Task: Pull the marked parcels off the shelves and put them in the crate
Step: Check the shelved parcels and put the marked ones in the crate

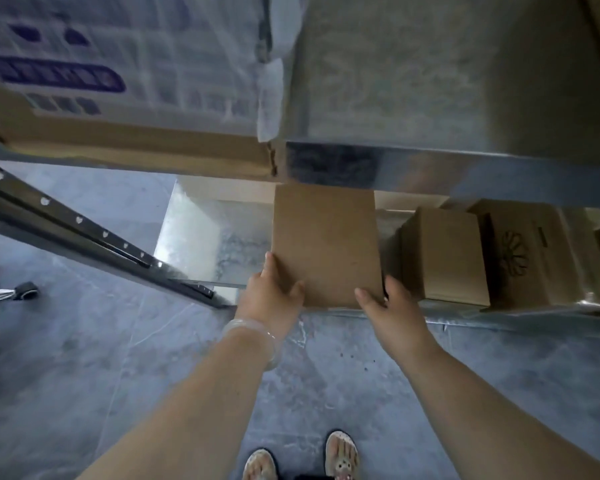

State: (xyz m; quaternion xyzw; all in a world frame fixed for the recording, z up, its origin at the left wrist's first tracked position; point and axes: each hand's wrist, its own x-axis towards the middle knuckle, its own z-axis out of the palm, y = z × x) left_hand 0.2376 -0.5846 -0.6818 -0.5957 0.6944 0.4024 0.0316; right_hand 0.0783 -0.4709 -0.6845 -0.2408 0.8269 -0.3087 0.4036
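Note:
A plain brown cardboard parcel (pixel 326 240) lies on the lower metal shelf (pixel 208 247), its near edge at the shelf's front. My left hand (pixel 274 292) grips its near left corner, thumb on top and fingers along the side. My right hand (pixel 385 303) holds the near right corner, thumb on the top face and fingers down the right side. No mark shows on the parcel's top. No crate is in view.
To the right on the same shelf stand a small brown box (pixel 444 254) and a box with a flower print (pixel 523 251). The upper shelf edge (pixel 430 171) overhangs, with a large wrapped carton (pixel 118 81) at left. A dark upright (pixel 84 230) slants left. Grey floor lies below.

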